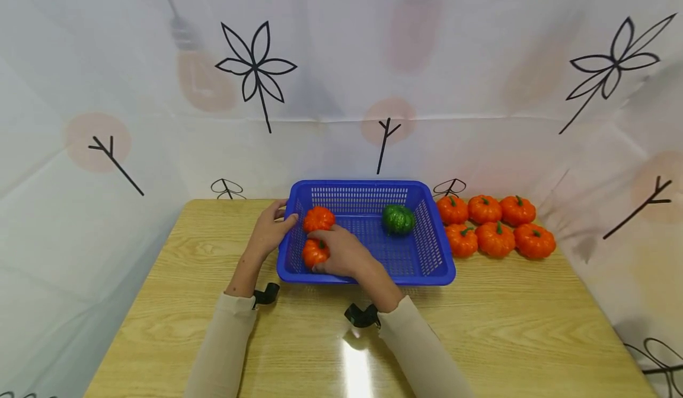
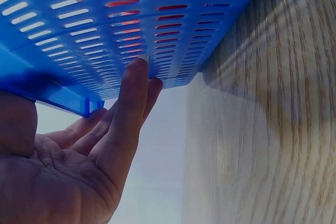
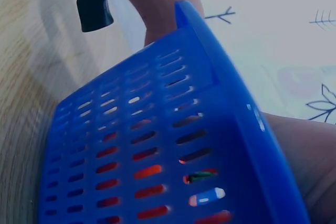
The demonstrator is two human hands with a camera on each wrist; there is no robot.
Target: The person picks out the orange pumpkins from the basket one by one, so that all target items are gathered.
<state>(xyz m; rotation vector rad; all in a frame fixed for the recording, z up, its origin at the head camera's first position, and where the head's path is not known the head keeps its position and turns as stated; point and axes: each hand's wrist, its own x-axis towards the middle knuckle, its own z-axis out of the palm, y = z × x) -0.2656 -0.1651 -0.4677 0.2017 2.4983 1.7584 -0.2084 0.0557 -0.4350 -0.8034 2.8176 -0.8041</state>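
A blue perforated plastic basket [image 1: 363, 183] stands on the table. At its left end my left hand [image 1: 269, 229] grips the rim, thumb over the top edge; the left wrist view shows the fingers [image 2: 134, 93] against the outer wall. My right hand [image 1: 344, 252] reaches over the front rim and holds a small orange pumpkin [image 1: 313, 254], its fingers curled round it. Just behind lies a second orange pumpkin [image 1: 319, 217]. A dark green pumpkin [image 1: 398, 219] sits toward the basket's right side. In the right wrist view the basket wall [image 3: 152, 129] hides the right fingers.
Right of the basket, several orange pumpkins [image 1: 495, 239] lie in two rows on the wooden table [image 1: 507, 327]. A white patterned cloth [image 1: 331, 77] hangs behind the table. Black wrist mounts [image 1: 363, 315] hang close to the tabletop.
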